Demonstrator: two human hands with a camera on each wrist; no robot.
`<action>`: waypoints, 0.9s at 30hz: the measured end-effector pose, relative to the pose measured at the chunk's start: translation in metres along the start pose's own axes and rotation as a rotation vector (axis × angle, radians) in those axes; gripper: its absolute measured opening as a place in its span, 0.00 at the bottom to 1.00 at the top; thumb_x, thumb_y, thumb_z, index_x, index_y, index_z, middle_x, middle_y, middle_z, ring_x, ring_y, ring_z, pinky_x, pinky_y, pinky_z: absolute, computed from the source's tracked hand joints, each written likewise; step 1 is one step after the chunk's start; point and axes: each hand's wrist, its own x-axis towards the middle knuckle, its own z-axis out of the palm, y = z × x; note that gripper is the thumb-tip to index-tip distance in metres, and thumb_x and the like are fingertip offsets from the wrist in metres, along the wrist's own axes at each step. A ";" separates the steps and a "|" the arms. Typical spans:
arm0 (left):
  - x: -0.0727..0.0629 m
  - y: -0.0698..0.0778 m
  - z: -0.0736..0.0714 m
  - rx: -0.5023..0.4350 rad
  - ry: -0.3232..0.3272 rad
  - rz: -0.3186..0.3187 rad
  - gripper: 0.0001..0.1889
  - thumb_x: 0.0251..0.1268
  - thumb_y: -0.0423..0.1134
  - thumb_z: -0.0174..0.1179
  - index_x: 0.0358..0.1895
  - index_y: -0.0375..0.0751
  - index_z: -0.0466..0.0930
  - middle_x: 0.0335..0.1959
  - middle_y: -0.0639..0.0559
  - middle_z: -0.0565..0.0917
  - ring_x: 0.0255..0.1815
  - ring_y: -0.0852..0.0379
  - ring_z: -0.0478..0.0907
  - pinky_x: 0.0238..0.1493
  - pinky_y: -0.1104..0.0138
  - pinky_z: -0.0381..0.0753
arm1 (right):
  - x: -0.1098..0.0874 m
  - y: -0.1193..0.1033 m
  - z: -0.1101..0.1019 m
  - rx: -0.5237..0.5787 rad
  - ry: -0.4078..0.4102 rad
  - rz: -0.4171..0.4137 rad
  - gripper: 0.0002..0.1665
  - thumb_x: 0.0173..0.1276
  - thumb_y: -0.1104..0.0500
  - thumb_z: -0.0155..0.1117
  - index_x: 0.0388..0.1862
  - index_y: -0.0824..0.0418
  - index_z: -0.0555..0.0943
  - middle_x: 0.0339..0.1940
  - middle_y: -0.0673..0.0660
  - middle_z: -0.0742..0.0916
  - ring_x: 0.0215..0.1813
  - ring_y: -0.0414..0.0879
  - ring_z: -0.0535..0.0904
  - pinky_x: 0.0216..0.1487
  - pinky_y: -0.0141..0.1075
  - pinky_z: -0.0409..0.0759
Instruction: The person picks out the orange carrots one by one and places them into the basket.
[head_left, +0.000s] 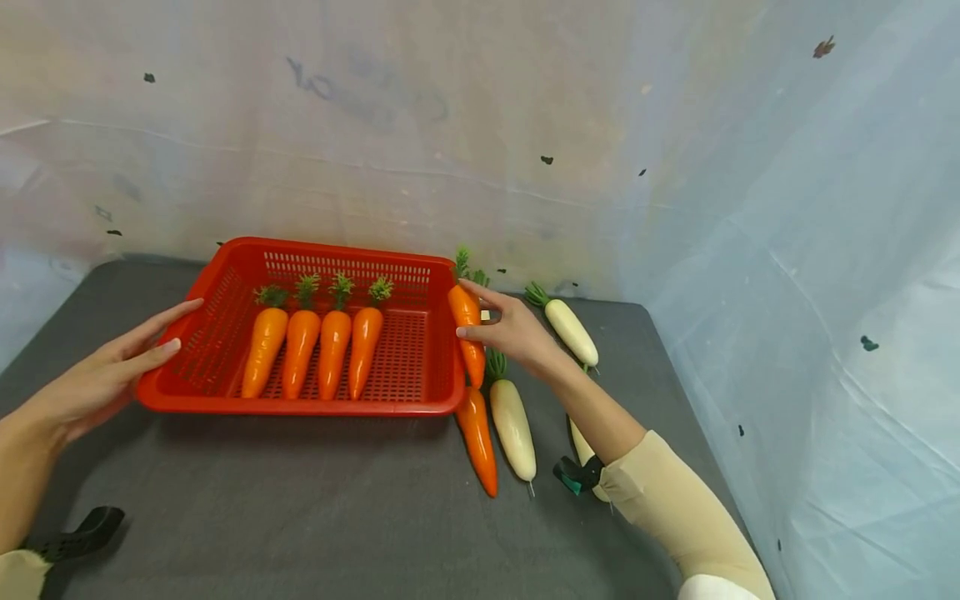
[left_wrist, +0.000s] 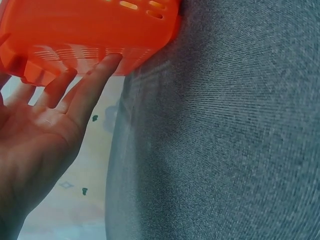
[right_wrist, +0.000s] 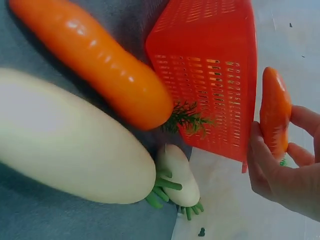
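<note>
Head view, left to right: left hand (head_left: 105,375) lies flat against the left wall of the red basket (head_left: 225,392), fingers straight, gripping nothing. Left wrist view confirms it: fingertips (left_wrist: 107,62) touch the basket's (left_wrist: 90,30) outer wall, palm open. Basket sits on the grey surface (head_left: 315,500). Inside it, four orange carrots (head_left: 315,342) lie side by side, green tops toward the back wall.

Just outside the basket's right wall, right hand (head_left: 510,329) holds a fifth carrot (head_left: 467,321). Grip is a loose pinch: thumb on one side, fingers on the other, carrot's tip pointing down beside the rim. Right wrist view shows the held carrot (right_wrist: 275,112) between thumb and fingers (right_wrist: 305,120), right next to the basket wall (right_wrist: 210,75).

Below it another carrot (head_left: 480,442) lies on the surface, close to the basket's front right corner. Beside that, a white radish (head_left: 513,421). Further right, a second radish (head_left: 572,331) near the back edge. A third is mostly hidden by the right forearm.
</note>
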 end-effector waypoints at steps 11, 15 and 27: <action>0.001 -0.001 -0.001 0.012 -0.003 -0.006 0.33 0.82 0.45 0.41 0.79 0.73 0.36 0.76 0.48 0.48 0.50 0.72 0.76 0.43 0.62 0.83 | 0.017 -0.019 0.022 -0.052 0.005 -0.017 0.46 0.64 0.54 0.74 0.77 0.38 0.63 0.70 0.58 0.72 0.64 0.52 0.75 0.53 0.47 0.81; 0.003 0.000 -0.001 0.001 -0.012 -0.002 0.33 0.82 0.44 0.42 0.79 0.72 0.37 0.73 0.49 0.51 0.51 0.70 0.77 0.44 0.61 0.84 | 0.022 -0.023 0.034 -0.102 0.012 -0.010 0.49 0.61 0.55 0.76 0.77 0.38 0.62 0.71 0.58 0.71 0.63 0.51 0.76 0.51 0.44 0.81; 0.002 0.000 0.000 0.003 -0.006 -0.017 0.32 0.82 0.46 0.41 0.79 0.72 0.37 0.75 0.48 0.48 0.50 0.68 0.78 0.44 0.61 0.83 | 0.041 -0.029 0.073 -0.186 0.009 -0.037 0.53 0.59 0.55 0.78 0.79 0.43 0.61 0.70 0.54 0.74 0.63 0.50 0.75 0.54 0.43 0.79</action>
